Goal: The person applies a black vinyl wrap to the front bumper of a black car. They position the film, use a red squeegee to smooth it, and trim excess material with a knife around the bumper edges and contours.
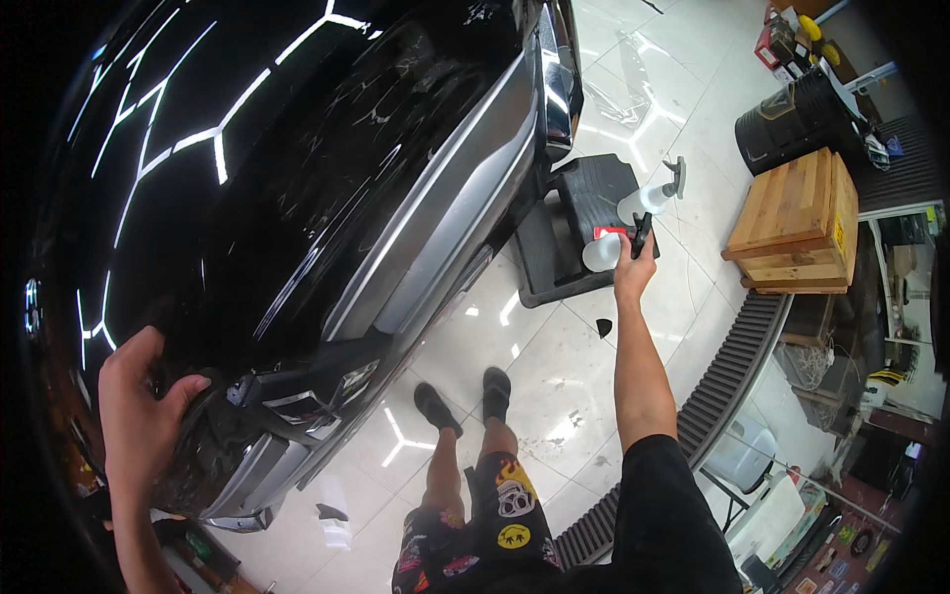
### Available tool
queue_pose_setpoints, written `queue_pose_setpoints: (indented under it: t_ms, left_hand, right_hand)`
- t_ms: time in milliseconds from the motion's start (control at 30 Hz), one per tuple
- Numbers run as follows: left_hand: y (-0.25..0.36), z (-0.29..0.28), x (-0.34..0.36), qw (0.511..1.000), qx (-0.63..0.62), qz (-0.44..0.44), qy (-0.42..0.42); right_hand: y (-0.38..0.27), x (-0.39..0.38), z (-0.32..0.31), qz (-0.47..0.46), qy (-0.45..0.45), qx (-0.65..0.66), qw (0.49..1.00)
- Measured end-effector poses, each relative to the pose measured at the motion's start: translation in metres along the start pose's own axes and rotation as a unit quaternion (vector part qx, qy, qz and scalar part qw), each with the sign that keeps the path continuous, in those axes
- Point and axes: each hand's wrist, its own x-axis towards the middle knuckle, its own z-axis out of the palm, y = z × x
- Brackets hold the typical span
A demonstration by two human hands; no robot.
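My right hand reaches out at right of centre, its fingers closed around the neck of a spray bottle with a white body, a red part and a black trigger head. Beside it, a second white spray bottle with a grey trigger stands at the black stool-like stand. At the far left, my left hand is over the glossy black car panel, thumb and fingers apart in a curve. No object shows between them; some fingertips are hidden.
The car's grey trim and headlight edge run diagonally past my legs. To the right are a wooden box, a black drum and a dark floor grate. Clear film lies on the tiled floor, and a small black piece lies near the stand.
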Motion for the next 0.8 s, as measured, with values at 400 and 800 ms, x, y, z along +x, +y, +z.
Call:
queue_pose_setpoints:
  t_ms: [400, 800]
  left_hand:
    - [-0.019, 0.021, -0.002, 0.993, 0.024, 0.039, 0.111]
    - [0.007, -0.019, 0.036, 0.995, 0.033, 0.097, 0.011]
  right_hand:
    - [-0.01, 0.036, -0.057, 0.094, 0.111, 0.0, 0.989]
    - [0.148, 0.068, -0.054, 0.133, 0.056, -0.038, 0.989]
